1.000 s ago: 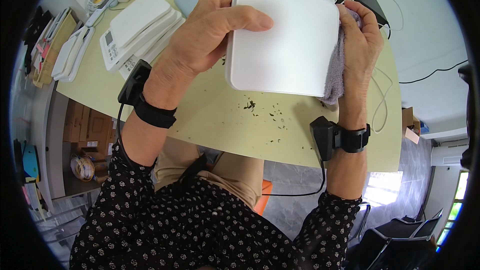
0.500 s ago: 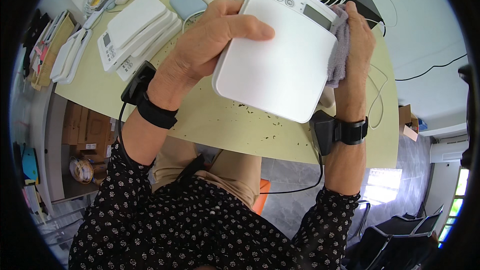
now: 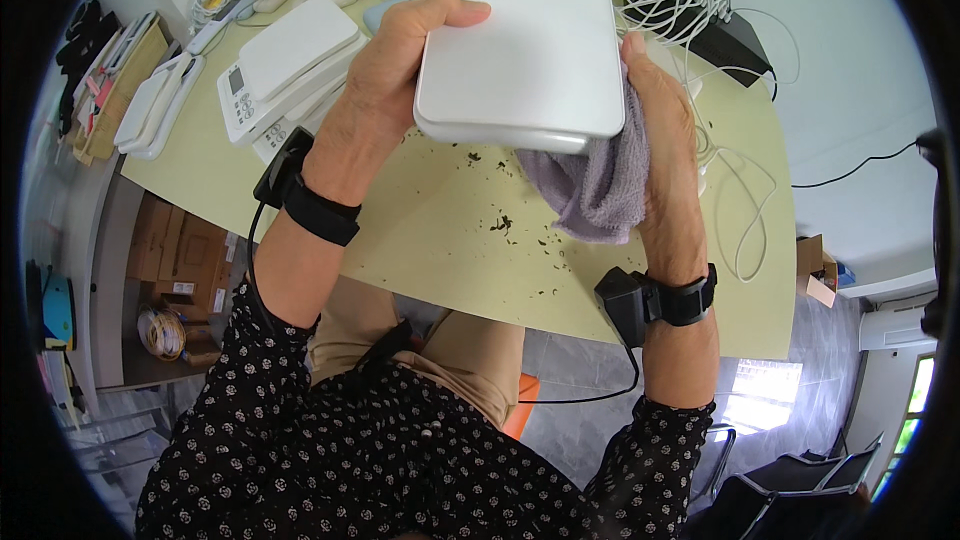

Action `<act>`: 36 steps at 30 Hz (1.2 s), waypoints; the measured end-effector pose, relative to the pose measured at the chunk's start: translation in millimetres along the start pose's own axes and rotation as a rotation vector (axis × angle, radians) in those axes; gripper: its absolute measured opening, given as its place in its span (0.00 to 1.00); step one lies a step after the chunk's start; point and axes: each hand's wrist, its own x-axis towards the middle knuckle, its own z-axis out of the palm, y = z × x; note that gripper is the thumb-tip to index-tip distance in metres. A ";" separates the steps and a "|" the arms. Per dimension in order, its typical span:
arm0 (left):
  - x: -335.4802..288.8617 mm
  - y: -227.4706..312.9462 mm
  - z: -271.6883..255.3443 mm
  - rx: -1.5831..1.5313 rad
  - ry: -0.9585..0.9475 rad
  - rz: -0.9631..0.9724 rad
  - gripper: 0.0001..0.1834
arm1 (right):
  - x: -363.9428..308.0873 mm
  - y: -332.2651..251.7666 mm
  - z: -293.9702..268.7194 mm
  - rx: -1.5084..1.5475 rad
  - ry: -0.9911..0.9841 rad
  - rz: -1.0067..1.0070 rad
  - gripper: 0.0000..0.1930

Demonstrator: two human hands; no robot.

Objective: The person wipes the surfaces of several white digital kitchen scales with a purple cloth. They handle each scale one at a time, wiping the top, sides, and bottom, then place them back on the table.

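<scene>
A white digital kitchen scale (image 3: 520, 60) is held up above the table, its smooth top facing me and its buttons and dark display along the far edge. My left hand (image 3: 392, 55) grips its left side, thumb lying on top and fingers mostly hidden underneath. Bunched in my right hand (image 3: 662, 130) is a greyish-purple cloth (image 3: 600, 185), which hangs below the right corner and near edge of the scale. The right thumb points up beside the scale's right side, while the other fingers are largely hidden behind cloth and scale.
Dark crumbs (image 3: 503, 225) lie scattered over the pale yellow table (image 3: 430, 260). Stacked white scales (image 3: 290, 55) stand at left, near other white devices (image 3: 160, 105). Tangled white cables (image 3: 680, 0) and a black box (image 3: 735, 45) occupy the back right. A loose cable (image 3: 765, 205) curves along the right side.
The scale has turned from a slant to nearly square and shifted left, showing more of its near edge. My right hand and the cloth have moved lower, with more cloth hanging beneath.
</scene>
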 end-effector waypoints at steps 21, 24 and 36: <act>6.3 -20.8 2.5 -0.116 0.029 -0.044 0.22 | 11.2 13.8 -18.0 -0.345 0.281 -0.134 0.26; 7.6 -23.6 4.0 -0.066 0.184 0.114 0.19 | 18.2 22.8 -14.1 -0.120 0.220 -0.117 0.26; 3.0 -56.8 94.3 0.054 0.328 0.528 0.30 | -6.6 12.1 5.3 0.248 0.152 -0.025 0.40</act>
